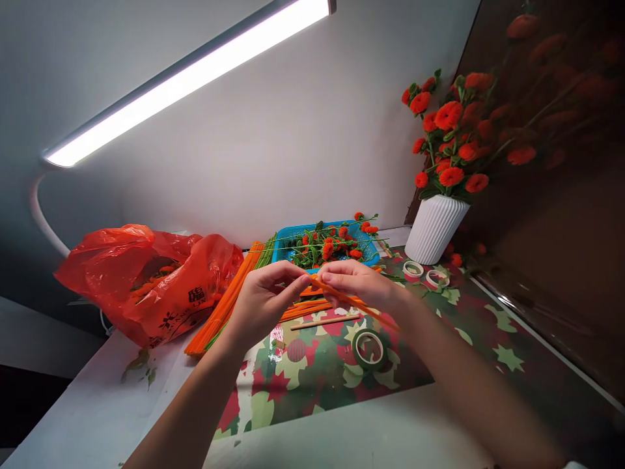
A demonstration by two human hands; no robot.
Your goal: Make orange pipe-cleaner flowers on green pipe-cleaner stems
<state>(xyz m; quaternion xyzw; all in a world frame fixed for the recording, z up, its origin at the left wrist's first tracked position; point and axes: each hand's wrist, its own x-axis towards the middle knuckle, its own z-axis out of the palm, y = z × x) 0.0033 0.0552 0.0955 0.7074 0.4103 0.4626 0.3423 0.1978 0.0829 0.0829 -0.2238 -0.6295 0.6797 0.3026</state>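
Orange pipe cleaners (374, 312) are pinched between the fingertips of both hands over the patterned mat; how many there are I cannot tell. My left hand (267, 296) grips their near end between thumb and forefinger. Close beside it, my right hand (359, 283) is closed on the same strands, whose loose ends trail down to the right under the wrist. Beneath the hands, more orange pipe cleaners (305, 306) lie on the mat, partly hidden. A thin wooden stick (325, 323) rests just in front of them, with a roll of green tape (368, 350) nearer to me.
Behind the hands, a blue basket (288, 233) holds orange flowers with green stems. Left of it lie long orange and green pipe cleaners (219, 306) and a red plastic bag (161, 280). A white vase (434, 228) of flowers stands right, near tape rolls (413, 269). Overhead hangs a lamp (195, 78).
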